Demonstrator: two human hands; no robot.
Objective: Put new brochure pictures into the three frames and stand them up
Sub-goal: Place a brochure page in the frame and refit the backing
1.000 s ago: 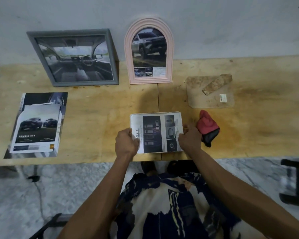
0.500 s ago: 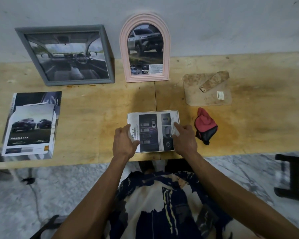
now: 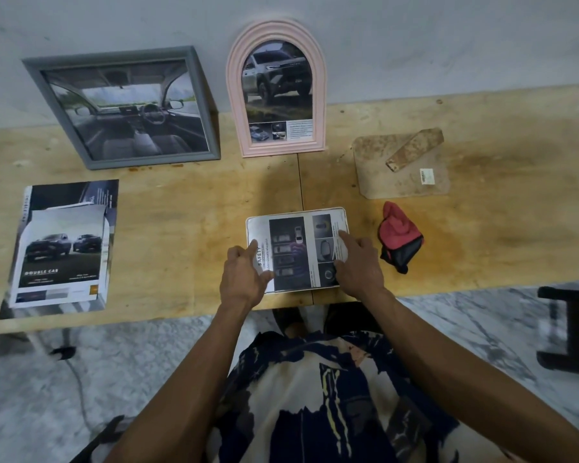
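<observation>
The small white rounded-corner frame with its brochure page [image 3: 296, 250] lies flat near the front edge of the plywood desk [image 3: 181, 222]. Left hand [image 3: 243, 279] and right hand [image 3: 356, 262] rest on its side edges, fingers extended and slightly apart, clamping nothing, apparently pressing the page into place. Its brown backing board [image 3: 400, 168] lies apart.

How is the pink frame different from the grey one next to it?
The pink frame has a rounded arch top; the grey frame is a rectangle with square corners. The pink frame is tall and narrow; the grey frame is wider. The pink frame shows a truck from outside; the grey frame shows a car's inside. Both stand at the wall on the wooden table.
</observation>
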